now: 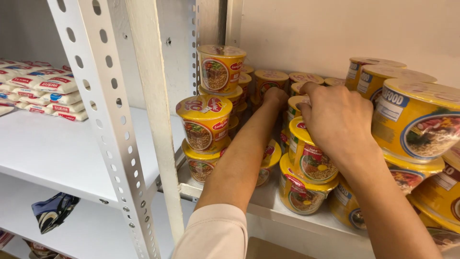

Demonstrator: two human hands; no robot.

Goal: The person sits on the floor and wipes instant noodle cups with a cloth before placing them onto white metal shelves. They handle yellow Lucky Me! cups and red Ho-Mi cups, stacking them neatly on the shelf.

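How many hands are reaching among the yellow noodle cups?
2: the left hand reaches the back cups; the right hand rests on top of a front stack. No others show.

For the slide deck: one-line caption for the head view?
Both hands, left hand and right hand, reach among stacked yellow noodle cups on a white shelf.

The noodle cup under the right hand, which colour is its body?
Yellow, with a red label patch and a food picture: the noodle cup beneath the right hand, head view.
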